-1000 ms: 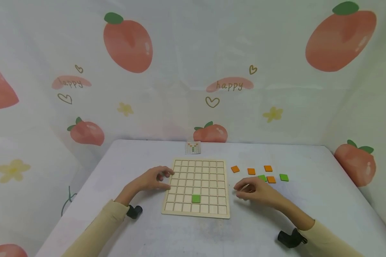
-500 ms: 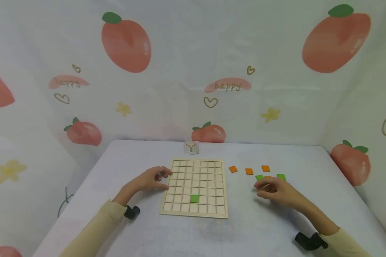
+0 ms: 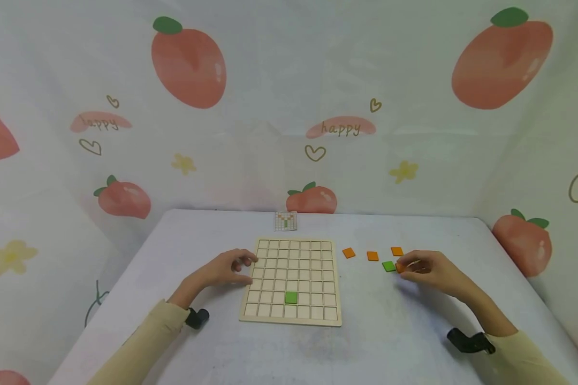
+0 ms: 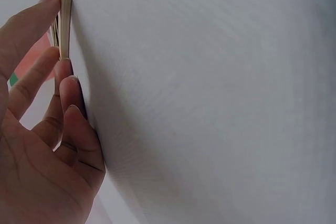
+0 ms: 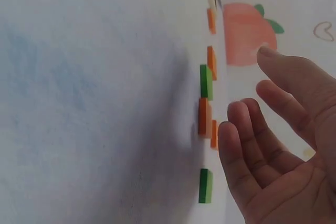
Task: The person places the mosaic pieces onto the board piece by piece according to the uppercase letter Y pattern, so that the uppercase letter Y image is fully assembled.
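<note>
A wooden grid board [image 3: 313, 322] lies mid-table, with a green square tile [image 3: 291, 297] in a cell near its front. My left hand [image 3: 228, 267] rests thumb and fingertips on the board's left edge; the left wrist view shows the same hand [image 4: 50, 145] against the board's side [image 4: 65, 19]. Over the loose tiles, my right hand [image 3: 428, 270] hovers by an orange tile [image 3: 400, 267] and a green tile [image 3: 389, 266]. In the right wrist view its fingers are loosely bent and hold nothing, apart from the tiles; another green tile [image 5: 205, 186] shows there, hidden by the hand in the head view.
Three more orange tiles lie to the board's right: one near it [image 3: 349, 253], a middle one [image 3: 373, 256] and a farther one [image 3: 397, 251]. A small pattern card [image 3: 286, 221] sits behind the board. A fruit-printed cloth [image 3: 250, 160] hangs beyond the white table [image 3: 207, 353].
My right hand has moved rightward from beside the board to the loose tiles, now partly covering the orange and green ones. The left hand stays on the board's edge.
</note>
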The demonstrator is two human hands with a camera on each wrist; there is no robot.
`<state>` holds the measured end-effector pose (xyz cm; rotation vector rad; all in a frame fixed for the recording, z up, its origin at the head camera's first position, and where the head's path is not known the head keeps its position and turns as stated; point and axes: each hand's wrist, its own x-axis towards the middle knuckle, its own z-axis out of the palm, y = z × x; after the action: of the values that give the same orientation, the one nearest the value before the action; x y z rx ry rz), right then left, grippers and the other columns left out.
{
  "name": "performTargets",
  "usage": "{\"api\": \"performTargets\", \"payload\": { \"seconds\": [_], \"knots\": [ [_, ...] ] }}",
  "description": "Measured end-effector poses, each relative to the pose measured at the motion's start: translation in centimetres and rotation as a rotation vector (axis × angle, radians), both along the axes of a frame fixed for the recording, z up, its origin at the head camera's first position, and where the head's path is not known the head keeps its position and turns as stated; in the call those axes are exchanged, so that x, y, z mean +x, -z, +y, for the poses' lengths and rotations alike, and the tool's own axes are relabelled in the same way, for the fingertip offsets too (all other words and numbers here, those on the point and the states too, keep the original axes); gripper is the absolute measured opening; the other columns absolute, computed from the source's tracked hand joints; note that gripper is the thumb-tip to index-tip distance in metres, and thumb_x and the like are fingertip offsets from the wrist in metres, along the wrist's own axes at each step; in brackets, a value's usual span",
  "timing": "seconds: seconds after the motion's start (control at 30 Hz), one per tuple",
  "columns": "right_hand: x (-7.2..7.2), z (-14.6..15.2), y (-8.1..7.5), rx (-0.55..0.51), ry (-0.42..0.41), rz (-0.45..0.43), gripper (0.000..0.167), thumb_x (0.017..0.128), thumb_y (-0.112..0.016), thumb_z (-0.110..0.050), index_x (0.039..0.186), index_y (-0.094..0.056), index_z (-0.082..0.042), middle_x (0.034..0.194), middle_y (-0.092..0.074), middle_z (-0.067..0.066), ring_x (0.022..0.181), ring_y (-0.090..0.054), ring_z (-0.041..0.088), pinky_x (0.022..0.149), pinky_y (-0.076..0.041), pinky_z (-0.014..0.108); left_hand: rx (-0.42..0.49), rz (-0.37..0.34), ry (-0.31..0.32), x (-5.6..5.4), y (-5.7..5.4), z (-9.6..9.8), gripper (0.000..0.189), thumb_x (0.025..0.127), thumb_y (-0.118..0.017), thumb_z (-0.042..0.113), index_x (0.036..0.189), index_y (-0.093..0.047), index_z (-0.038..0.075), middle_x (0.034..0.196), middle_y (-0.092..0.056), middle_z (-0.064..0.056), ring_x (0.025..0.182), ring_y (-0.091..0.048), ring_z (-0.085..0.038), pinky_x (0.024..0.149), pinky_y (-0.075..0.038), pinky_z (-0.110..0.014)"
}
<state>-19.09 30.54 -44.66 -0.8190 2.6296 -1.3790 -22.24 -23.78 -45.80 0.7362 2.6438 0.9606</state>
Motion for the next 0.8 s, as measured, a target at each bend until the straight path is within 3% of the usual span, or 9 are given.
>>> {"api": "performTargets", "payload": {
  "seconds": [0.3, 0.5, 0.8],
  "knots": [
    [-1.6, 0.3, 1.0, 0.014, 0.032, -0.053, 0.037, 0.084, -0.084, -0.008, 0.116, -0.069, 0.002, 0.081, -0.056, 0.003, 0.069, -0.052, 0.014, 0.059, -0.042, 0.027, -0.008, -0.009, -0.003, -0.2, -0.1, 0.0, 0.051, 0.084, -0.086, 0.023, 0.127, -0.064, 0.007, 0.107, -0.059, 0.0, 0.09, -0.055, -0.018, 0.081, -0.047, -0.037],
    [-2.3, -0.1, 1.2, 0.043, 0.075, -0.115, 0.039, 0.082, -0.087, -0.012, 0.115, -0.07, 0.001, 0.069, -0.046, -0.001, 0.064, -0.044, 0.012, 0.057, -0.035, 0.029, -0.012, -0.001, -0.001, -0.2, 0.0, -0.2, 0.05, 0.084, -0.086, 0.024, 0.127, -0.064, 0.008, 0.107, -0.059, 0.0, 0.089, -0.054, -0.018, 0.081, -0.047, -0.037],
    [-2.9, -0.8, 1.6, 0.084, 0.117, -0.117, 0.041, 0.079, -0.089, -0.014, 0.113, -0.072, 0.001, 0.067, -0.038, -0.002, 0.062, -0.039, 0.012, 0.055, -0.032, 0.028, -0.008, -0.006, -0.007, -0.1, 0.0, -0.1, 0.05, 0.084, -0.085, 0.023, 0.127, -0.064, 0.008, 0.107, -0.059, 0.0, 0.09, -0.054, -0.019, 0.082, -0.047, -0.038]
  ]
}}
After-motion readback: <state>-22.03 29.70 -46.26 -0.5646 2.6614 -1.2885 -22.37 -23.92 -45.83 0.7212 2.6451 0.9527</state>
